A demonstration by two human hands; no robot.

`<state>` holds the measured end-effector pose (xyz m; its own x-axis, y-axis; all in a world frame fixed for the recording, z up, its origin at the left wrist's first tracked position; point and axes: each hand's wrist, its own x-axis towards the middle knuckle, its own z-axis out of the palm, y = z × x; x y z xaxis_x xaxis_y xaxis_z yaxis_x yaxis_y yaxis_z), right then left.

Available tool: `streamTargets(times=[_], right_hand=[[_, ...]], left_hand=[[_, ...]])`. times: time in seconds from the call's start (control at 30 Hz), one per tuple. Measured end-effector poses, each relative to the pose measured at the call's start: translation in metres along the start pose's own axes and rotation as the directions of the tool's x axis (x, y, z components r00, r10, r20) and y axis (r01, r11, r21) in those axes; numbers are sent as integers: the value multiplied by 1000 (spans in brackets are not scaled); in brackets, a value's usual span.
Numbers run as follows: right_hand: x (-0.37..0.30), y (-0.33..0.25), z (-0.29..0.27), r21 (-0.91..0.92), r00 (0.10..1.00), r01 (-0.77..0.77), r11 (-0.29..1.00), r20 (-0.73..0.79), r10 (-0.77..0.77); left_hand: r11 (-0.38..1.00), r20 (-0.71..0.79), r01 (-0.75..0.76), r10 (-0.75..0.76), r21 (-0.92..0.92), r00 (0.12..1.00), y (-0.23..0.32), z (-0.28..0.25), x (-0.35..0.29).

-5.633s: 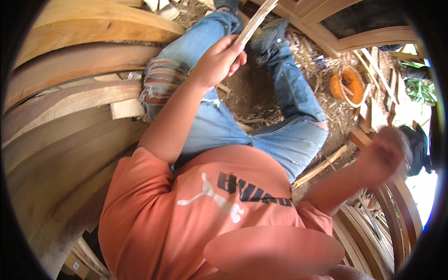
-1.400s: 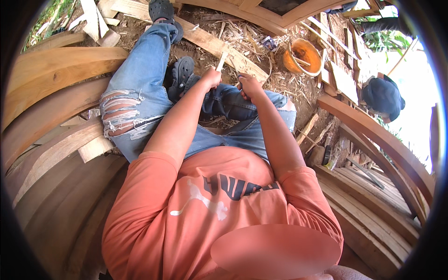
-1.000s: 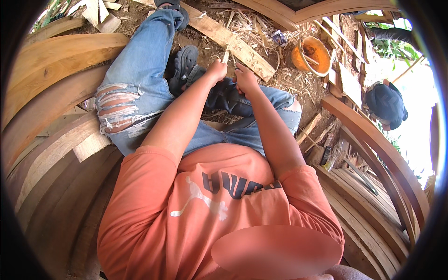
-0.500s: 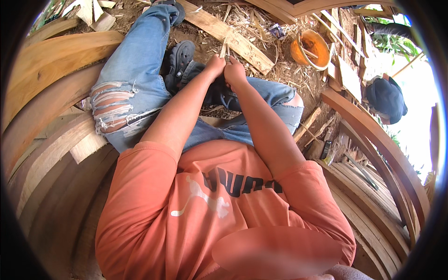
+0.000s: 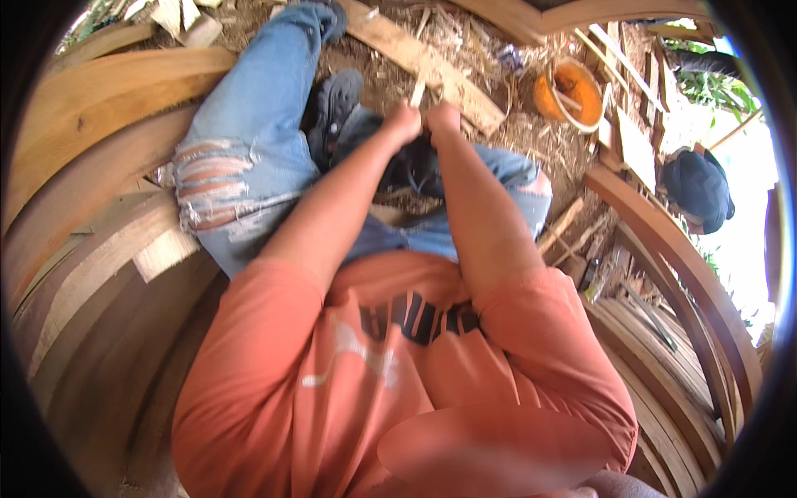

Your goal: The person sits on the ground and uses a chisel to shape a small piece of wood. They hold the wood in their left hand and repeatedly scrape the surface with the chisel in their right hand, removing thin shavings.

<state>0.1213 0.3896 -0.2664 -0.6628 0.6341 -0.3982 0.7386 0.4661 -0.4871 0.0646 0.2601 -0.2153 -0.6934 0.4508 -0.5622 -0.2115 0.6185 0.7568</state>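
Fingers of left hand point(image 5: 404, 123) and right hand point(image 5: 442, 119) were curled tight, side by side, pinching a thin pale wood strip point(image 5: 418, 87) that stuck up above the knuckles. Work looked mid-step, strip being gripped over the knees. Any further working likely called for a steady two-handed hold. Orange bucket point(image 5: 569, 93) stood well apart on the ground, beyond a plank point(image 5: 432, 62).

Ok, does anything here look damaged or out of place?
The jeans are ripped open across the left knee, threads showing. Wood scraps and shavings litter the dirt around the plank. Both hands, left hand and right hand, grip a thin wooden strip.
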Motion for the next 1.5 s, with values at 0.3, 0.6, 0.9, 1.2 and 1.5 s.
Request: streamTargets(times=[0.3, 0.6, 0.9, 1.2, 1.5], right_hand=[[-77, -70, -84, 609, 926, -370, 702, 304, 224], [-85, -76, -88, 603, 904, -415, 682, 359, 233], [-83, -84, -68, 573, 941, -330, 750, 268, 208], [-79, -97, -58, 461, 958, -283, 841, 178, 225], [-18, -50, -30, 442, 947, -321, 838, 123, 297]], left_hand=[[995, -9, 0, -1, -99, 1000, -5, 3, 19], [997, 6, -30, 31, -76, 1000, -8, 2, 25], [990, 53, -15, 23, -141, 998, -12, 4, 26], [986, 40, -23, 30, -164, 999, -11, -5, 25], [998, 32, 15, -14, -56, 999, 15, -13, -5]])
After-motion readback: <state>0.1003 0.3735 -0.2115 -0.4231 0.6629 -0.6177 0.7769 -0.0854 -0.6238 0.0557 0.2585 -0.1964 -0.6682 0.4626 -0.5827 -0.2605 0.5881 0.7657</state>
